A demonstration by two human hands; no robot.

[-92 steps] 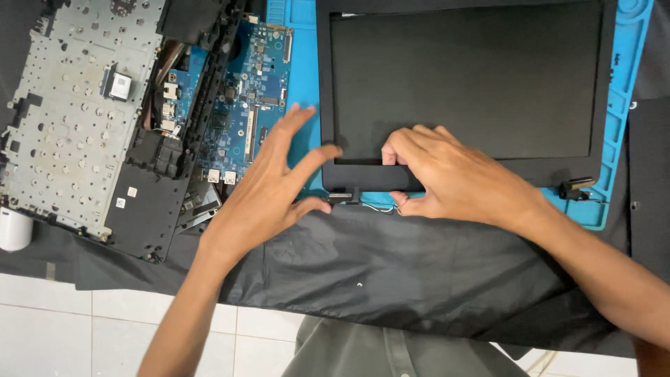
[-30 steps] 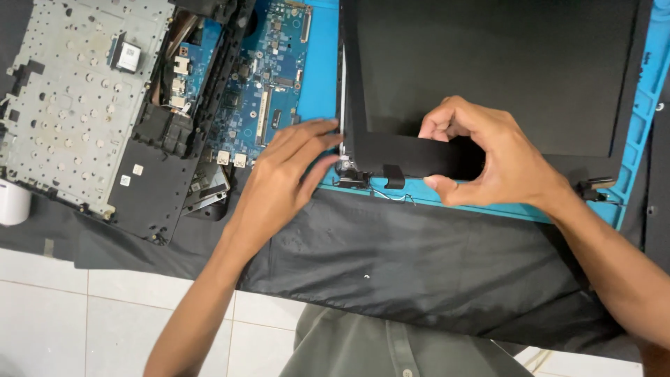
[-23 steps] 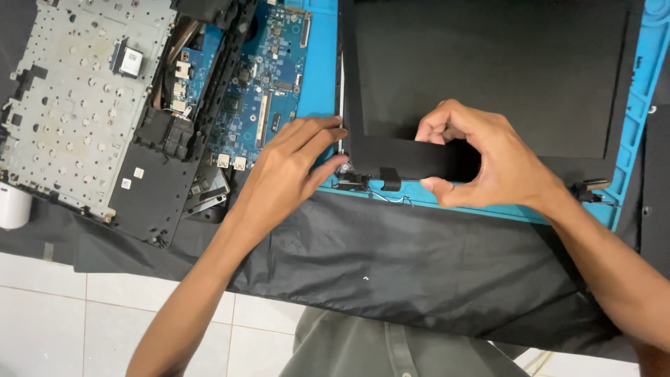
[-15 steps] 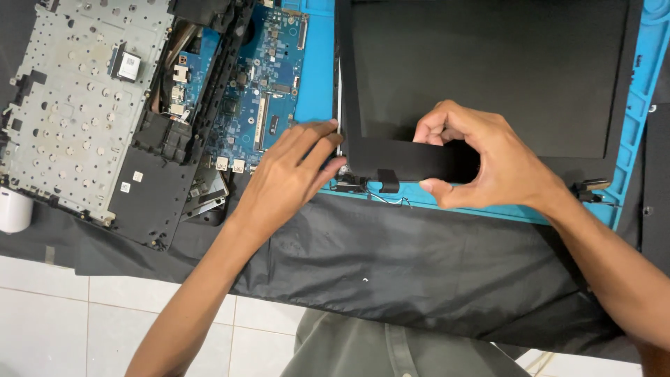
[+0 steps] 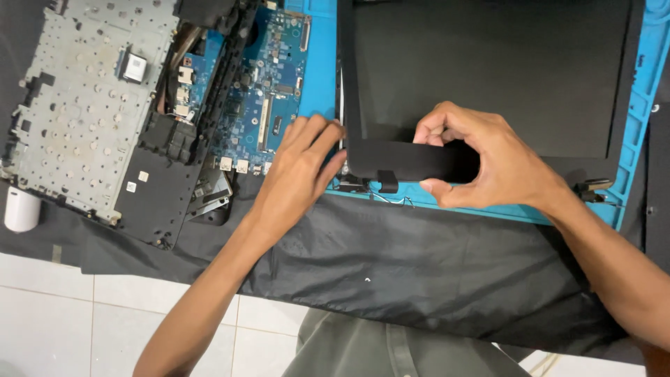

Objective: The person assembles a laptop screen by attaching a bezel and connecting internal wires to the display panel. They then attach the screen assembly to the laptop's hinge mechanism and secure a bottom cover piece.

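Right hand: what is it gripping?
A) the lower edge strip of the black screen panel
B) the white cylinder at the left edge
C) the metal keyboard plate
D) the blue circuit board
A: the right hand pinches the black screen panel along its lower edge strip, thumb below and fingers above.

Hands: two, the left hand [image 5: 296, 171] and the right hand [image 5: 488, 164]
Laptop screen panels: one screen panel [image 5: 488, 77] (black, lying flat)
Blue work mats: one blue mat [image 5: 319, 63]
Circuit boards: one blue circuit board [image 5: 269, 84]
Metal keyboard plates: one metal plate [image 5: 84, 105]
White rolls: one white roll [image 5: 22, 209] (partly cut off)
Black cloths: one black cloth [image 5: 419, 265]
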